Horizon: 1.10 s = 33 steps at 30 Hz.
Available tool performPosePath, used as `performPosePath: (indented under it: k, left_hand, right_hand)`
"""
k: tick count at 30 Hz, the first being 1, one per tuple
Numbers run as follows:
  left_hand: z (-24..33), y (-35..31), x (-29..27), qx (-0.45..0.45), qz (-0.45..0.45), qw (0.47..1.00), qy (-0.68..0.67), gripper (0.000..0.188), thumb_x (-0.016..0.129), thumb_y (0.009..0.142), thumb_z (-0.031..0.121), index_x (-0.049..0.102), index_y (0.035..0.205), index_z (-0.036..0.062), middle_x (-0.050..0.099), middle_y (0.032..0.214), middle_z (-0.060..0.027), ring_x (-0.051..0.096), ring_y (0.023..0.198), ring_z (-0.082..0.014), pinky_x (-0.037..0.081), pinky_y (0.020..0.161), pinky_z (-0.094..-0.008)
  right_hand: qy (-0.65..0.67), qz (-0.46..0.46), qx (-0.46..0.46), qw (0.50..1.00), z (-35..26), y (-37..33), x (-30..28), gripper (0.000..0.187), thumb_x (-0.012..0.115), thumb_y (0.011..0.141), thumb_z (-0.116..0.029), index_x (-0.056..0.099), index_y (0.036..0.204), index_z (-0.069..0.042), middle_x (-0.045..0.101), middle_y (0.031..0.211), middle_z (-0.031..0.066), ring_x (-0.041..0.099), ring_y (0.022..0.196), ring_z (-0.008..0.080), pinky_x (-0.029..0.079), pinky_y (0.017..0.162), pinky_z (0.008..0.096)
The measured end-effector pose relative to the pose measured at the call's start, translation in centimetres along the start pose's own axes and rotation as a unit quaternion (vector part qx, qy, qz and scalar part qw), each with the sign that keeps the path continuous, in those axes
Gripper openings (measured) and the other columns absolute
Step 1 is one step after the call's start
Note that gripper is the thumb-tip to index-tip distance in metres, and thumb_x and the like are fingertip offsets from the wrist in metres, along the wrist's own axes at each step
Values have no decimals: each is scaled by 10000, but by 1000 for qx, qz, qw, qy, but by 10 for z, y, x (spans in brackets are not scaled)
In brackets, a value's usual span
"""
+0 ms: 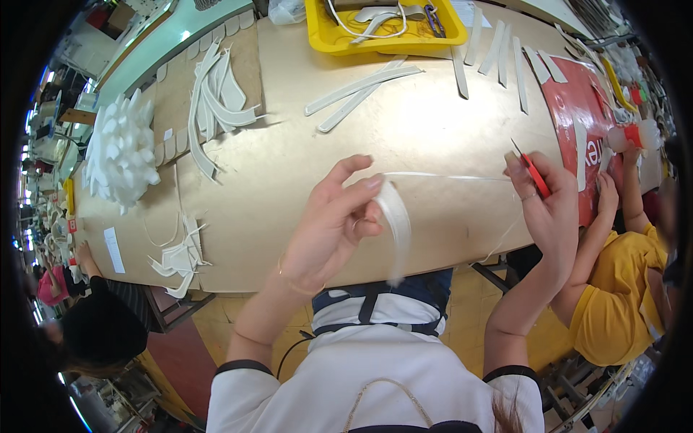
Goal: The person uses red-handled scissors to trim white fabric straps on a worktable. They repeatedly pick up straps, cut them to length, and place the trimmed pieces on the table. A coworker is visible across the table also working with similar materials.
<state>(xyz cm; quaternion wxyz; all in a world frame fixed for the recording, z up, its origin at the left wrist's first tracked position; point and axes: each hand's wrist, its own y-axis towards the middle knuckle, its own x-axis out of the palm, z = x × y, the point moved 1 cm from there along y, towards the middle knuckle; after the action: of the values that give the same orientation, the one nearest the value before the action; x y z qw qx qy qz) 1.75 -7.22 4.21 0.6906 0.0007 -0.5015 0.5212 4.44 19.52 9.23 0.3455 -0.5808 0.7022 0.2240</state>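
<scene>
Over the near part of the table, my left hand (pixel 328 227) pinches a curved white strap (pixel 395 220) between thumb and fingers. The strap's lower end hangs down, a little blurred. From its top a thin white strip (pixel 447 176) runs taut to my right hand (pixel 545 198), whose fingers close on its end. That same hand also holds a small red-handled cutting tool (pixel 536 175), its thin pointed blade upward; its exact kind is partly hidden by the fingers. Beyond my hands lie two loose white straps (pixel 357 90).
White straps (pixel 216 94) pile on a brown board at left, beside a bunch of white pieces (pixel 121 151). Offcuts (pixel 180 252) lie at the near left edge. A yellow tray (pixel 314 40) holds tools at the back. A co-worker in yellow (pixel 613 303) sits right, by a red sheet (pixel 574 108).
</scene>
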Motion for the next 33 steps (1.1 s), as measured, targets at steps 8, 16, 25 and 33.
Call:
performPosePath:
  k: [8, 16, 25, 33]
  left_hand:
    - [-24, 5, -58, 281, 249, 901, 217, 182, 601, 969, 88, 533, 1124, 18, 590, 942, -59, 651, 653, -99, 542, 547, -194]
    - [-40, -6, -91, 431, 314, 530, 660, 278, 720, 824, 70, 681, 1099, 56, 588, 1147, -117, 604, 749, -188, 489, 616, -308]
    - [-42, -5, -99, 393, 295, 500, 714, 331, 682, 840, 121, 673, 1169, 77, 591, 1235, -132, 625, 893, -282, 497, 829, -411]
    - [-22, 12, -87, 426, 251, 553, 671, 365, 704, 794, 71, 677, 1155, 112, 590, 1206, -116, 593, 979, -302, 480, 848, -424]
  right_hand:
    - [-59, -113, -55, 990, -21, 28, 58, 358, 696, 906, -303, 627, 784, 26, 372, 562, 73, 349, 538, 125, 327, 513, 322]
    - [-32, -180, 19, 983, 8, -6, 97, 340, 713, 861, -285, 632, 756, 27, 455, 536, 156, 382, 495, 272, 365, 518, 362]
    - [-43, -211, 21, 976, -18, 11, 113, 319, 680, 886, -282, 645, 800, 23, 460, 554, 164, 400, 498, 265, 369, 521, 364]
    - [11, -208, -61, 976, -45, 26, 145, 145, 697, 852, -120, 679, 888, 19, 474, 600, 81, 408, 557, 142, 359, 533, 305]
